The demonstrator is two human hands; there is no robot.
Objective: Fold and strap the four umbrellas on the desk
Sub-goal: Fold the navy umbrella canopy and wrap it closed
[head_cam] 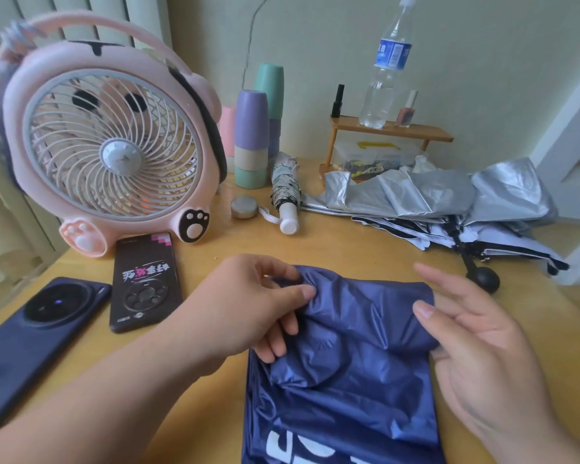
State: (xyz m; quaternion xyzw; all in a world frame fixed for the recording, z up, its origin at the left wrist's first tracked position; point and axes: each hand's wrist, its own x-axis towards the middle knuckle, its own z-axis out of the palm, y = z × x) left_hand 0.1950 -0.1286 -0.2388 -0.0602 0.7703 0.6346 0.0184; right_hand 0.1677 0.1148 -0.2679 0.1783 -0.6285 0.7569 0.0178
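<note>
Wooden surface (349,242) under a pale wall, far edge lined with a pink fan (111,152), stacked cups (252,135) and a small shelf (389,132). Navy umbrella (342,380) at the middle of the near edge, canopy slack and crumpled, shaft hidden under the cloth, long axis judged to run from the near edge straight toward the far edge, white lettering at the near end. Left hand (248,309) at the far-left corner of the navy cloth, thumb and first fingers (303,291) pinching a raised fold there. Right hand (482,349) along the cloth's right side, fingers (449,286) straight and spread, gripping nothing, thumb tip on or just over the far-right corner; cannot tell which. Cloth thus directly between both hands. Probably mid-fold on this umbrella, with pleats next to be gathered round that long axis; left hand better placed, already holding cloth. Rolled white umbrella (283,192) near the far edge beside the cups, closure too small to tell. Silver umbrella (432,192) spread toward the right edge, black-trimmed white canopy (416,234) beneath it, both loose.
</note>
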